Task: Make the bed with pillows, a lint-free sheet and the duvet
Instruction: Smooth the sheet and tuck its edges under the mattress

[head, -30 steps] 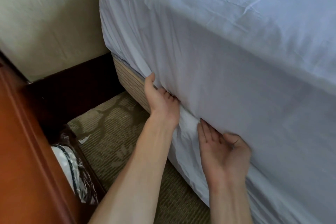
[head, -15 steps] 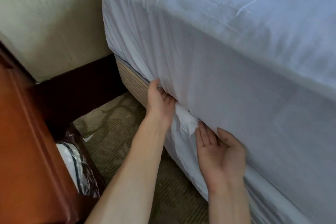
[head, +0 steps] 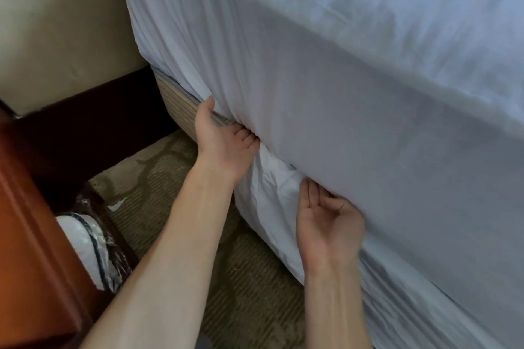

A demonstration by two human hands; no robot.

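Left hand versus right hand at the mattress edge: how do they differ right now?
The left hand's fingers are pushed out of sight under the mattress; the right hand's fingers show, palm up. The left hand is beside the bare box spring; below the right hand, loose white sheet hangs. Both touch the sheet at the mattress's lower edge.
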